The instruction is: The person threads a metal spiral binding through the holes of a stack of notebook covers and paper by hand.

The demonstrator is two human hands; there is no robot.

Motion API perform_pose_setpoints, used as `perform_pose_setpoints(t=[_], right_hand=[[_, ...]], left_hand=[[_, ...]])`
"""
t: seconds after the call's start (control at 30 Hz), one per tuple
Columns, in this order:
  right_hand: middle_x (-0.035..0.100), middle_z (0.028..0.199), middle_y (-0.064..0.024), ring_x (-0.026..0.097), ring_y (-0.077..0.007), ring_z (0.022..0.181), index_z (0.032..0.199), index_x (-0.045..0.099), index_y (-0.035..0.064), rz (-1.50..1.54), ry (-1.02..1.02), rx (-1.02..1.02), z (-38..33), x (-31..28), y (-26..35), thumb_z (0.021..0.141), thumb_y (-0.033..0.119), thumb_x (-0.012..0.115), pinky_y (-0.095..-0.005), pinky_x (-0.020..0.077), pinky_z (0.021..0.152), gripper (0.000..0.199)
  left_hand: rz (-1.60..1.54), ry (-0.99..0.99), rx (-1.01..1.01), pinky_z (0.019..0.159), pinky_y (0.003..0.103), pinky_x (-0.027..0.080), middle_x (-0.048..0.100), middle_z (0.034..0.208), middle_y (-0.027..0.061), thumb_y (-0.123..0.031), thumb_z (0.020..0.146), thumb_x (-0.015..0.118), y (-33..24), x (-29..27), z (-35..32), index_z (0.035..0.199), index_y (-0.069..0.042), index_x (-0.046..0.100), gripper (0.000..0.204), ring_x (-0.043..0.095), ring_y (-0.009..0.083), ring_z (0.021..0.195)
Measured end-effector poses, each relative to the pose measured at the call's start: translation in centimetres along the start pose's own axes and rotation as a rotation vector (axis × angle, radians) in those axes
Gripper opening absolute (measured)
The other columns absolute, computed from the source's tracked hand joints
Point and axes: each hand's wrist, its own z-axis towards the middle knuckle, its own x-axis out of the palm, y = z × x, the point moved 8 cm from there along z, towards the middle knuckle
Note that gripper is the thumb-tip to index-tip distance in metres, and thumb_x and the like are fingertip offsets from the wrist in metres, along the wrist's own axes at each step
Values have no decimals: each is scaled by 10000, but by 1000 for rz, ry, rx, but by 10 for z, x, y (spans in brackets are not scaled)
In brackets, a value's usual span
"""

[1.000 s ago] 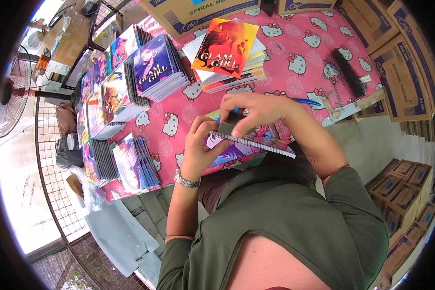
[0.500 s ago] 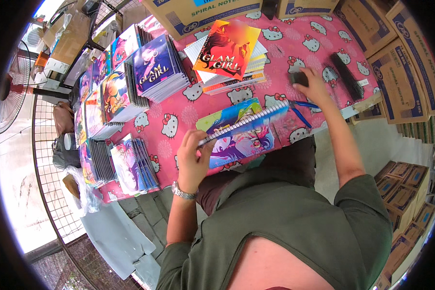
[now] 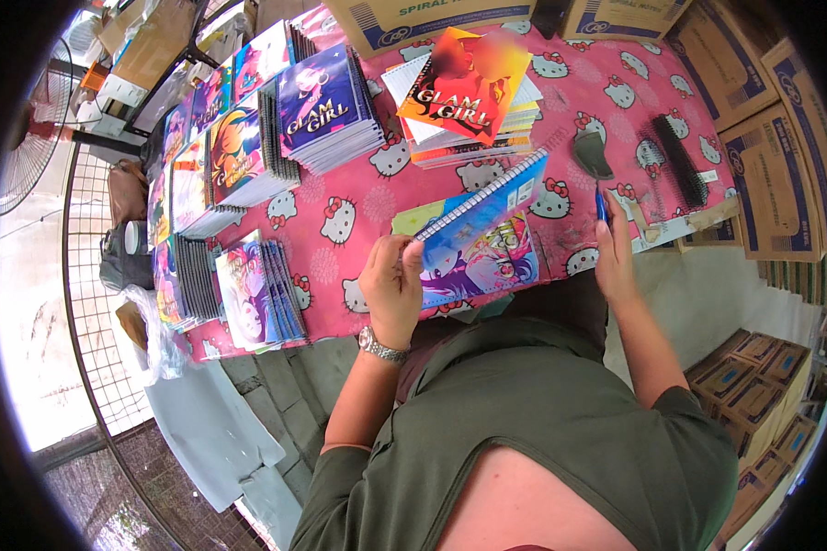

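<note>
My left hand (image 3: 393,280), with a watch on its wrist, pinches the near end of a blue spiral notebook (image 3: 501,216). The notebook is tilted up, and its white coil runs along the upper edge and sticks out past the far end. Beneath it lie colourful illustrated covers (image 3: 510,253) at the table's front edge. My right hand (image 3: 616,243) is closed around blue-handled pliers (image 3: 601,204), mostly hidden by the fingers. Just beyond that hand, a dark grey curved piece (image 3: 593,154) rests on the pink tablecloth.
Stacks of spiral notebooks (image 3: 317,115) fill the left of the table (image 3: 326,262). A loose pile topped by an orange-red cover (image 3: 464,87) sits at the back middle. Black coils (image 3: 680,161) lie at the right. Cardboard boxes (image 3: 772,165) stand behind and to the right.
My right hand has let go of the dark grey piece, drawn back toward me and taken hold of the blue-handled pliers. My left hand still holds the notebook, now turned to show more of its blue cover.
</note>
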Motion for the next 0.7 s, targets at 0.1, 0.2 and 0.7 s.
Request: perform_pose_setpoints(t=[0.1, 0.2, 0.7], right_hand=[[562, 1314, -202, 545, -346, 1230, 1454, 472, 9, 108, 147, -194, -9, 17, 85, 933, 271, 673, -407, 408, 1078, 617], [572, 1316, -172, 570, -323, 1200, 1391, 568, 51, 199, 435, -319, -16, 55, 143, 794, 216, 818, -398, 456, 1034, 668], [581, 1270, -141, 578, -336, 1107, 1339, 593, 57, 59, 417, -514, -11, 75, 192, 736, 235, 827, -440, 477, 962, 671]], left_hand=[[-178, -186, 88, 530, 312, 459, 657, 859, 123, -100, 925, 729, -27, -3, 5, 1015, -4, 652, 152, 604, 190, 650], [-86, -32, 45, 543, 307, 493, 670, 891, 122, -59, 906, 739, -14, 0, 6, 1082, -14, 648, 203, 631, 194, 665], [-245, -96, 79, 568, 287, 516, 699, 940, 140, 38, 829, 752, -11, -1, 5, 998, 3, 673, 191, 670, 195, 668]])
